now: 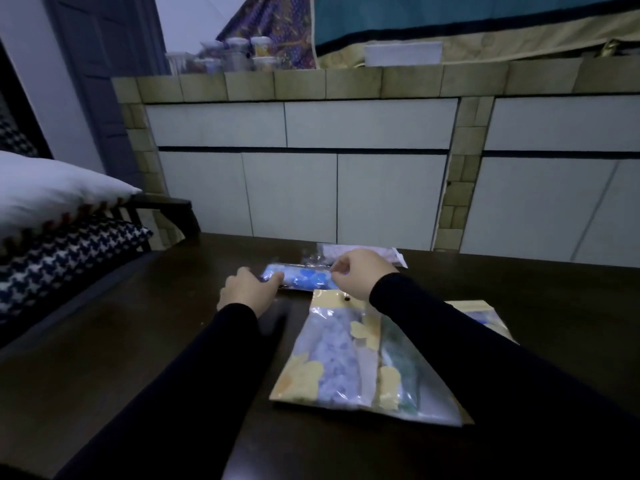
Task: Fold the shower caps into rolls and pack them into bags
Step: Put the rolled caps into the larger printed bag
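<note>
here the left hand rests on the near end of a blue-patterned shower cap roll lying across the dark table, thumb and fingers curled onto its end, while the right hand hovers over the other end with fingertips pinched together, seemingly on the thin clear plastic there, though i can't tell exactly what it nips. both forearms in black sleeves reach forward, wrists low, the right one crossing over the top of a packed bag with yellow flowers that lies nearer the person, rolls already showing inside it. to do this well, i'd say keep the left end pinned so the roll stays tight and draw the film evenly, not twisting. just behind the roll lies a clear bag with something white in it, and another packet peeks out beside the right sleeve. off to the left sits a white cushion.
</note>
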{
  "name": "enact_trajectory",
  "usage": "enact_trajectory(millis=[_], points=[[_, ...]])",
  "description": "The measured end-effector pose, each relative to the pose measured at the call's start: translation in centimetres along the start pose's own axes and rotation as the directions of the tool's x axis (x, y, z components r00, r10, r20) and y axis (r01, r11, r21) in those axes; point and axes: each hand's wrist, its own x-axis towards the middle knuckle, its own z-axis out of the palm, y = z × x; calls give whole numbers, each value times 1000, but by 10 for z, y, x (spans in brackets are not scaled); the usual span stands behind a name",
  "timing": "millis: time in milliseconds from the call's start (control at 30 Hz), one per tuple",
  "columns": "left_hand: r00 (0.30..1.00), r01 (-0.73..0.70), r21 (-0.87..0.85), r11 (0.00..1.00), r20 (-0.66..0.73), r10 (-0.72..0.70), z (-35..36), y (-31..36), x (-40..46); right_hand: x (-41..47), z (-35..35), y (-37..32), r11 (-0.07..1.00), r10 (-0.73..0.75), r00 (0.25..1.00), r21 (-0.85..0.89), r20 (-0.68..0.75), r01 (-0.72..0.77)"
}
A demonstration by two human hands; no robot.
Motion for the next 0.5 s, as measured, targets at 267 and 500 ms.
enact_trajectory(millis=[267, 500], points=[[999, 26, 138, 990, 36, -31, 9, -6, 29, 50, 32, -15, 997, -51, 996, -53, 74, 55], [994, -110, -643, 758, -71, 84, -6, -6, 25, 57, 35, -15, 973, -159, 987, 167, -27, 161]])
